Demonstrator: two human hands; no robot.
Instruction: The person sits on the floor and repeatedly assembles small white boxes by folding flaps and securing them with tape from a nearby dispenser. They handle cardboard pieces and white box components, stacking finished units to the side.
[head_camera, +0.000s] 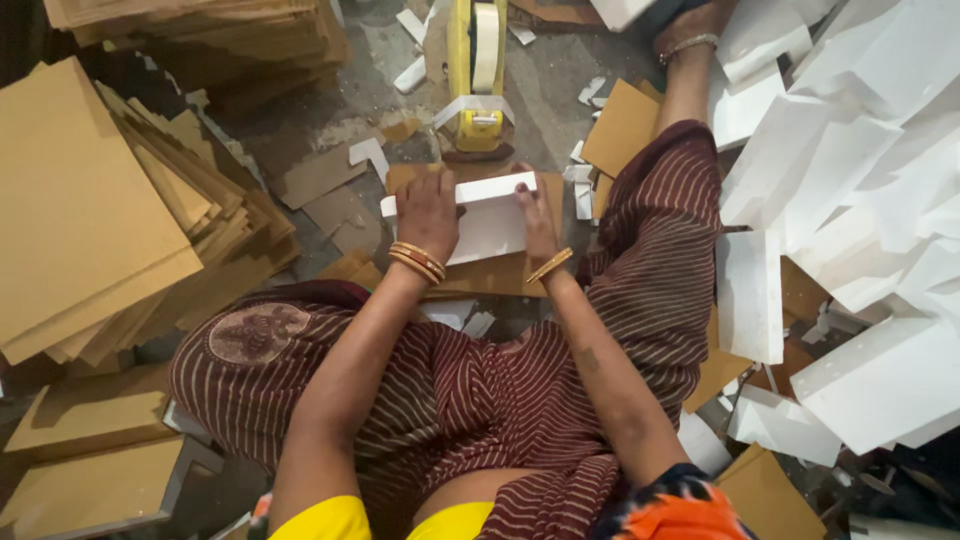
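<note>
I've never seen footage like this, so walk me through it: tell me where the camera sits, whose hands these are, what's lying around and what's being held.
There is one picture, taken by a camera worn on a person's head, looking straight down at their own lap and hands. The person sits on the floor. Their left hand presses on a white folded box piece, and their right hand grips its right edge. The piece rests on a brown cardboard sheet. Just beyond stands a yellow tape dispenser. To the left lie stacks of brown cardboard; to the right, a heap of white boxes. Scraps litter the floor.
</note>
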